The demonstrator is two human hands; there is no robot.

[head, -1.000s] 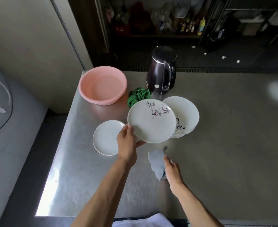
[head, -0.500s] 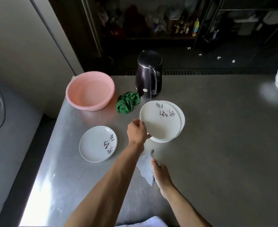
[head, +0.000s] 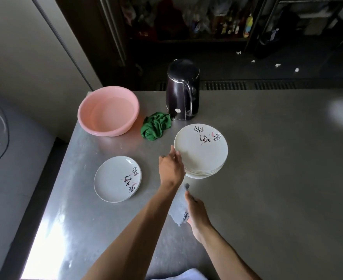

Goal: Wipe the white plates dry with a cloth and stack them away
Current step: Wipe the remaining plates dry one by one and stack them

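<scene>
On my feed, the left hand (head: pixel 171 168) pinches the left rim of the stack of white, flower-printed round plates (head: pixel 200 152) at mid-counter. Just nearer me, the right hand (head: pixel 197 212) clutches a crumpled grey cloth (head: pixel 179 208). A single white printed plate (head: pixel 116 178) lies apart, by the grey steel counter (head: pixel 267 178)'s left edge.

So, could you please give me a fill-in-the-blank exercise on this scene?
The right hand holds a ____ cloth.
The crumpled green cloth lies between the round pink plastic basin and the black ____.
The left hand grips the stack of white round plates; a single white plate lies to its ____.
Missing: grey, kettle, left.
</scene>
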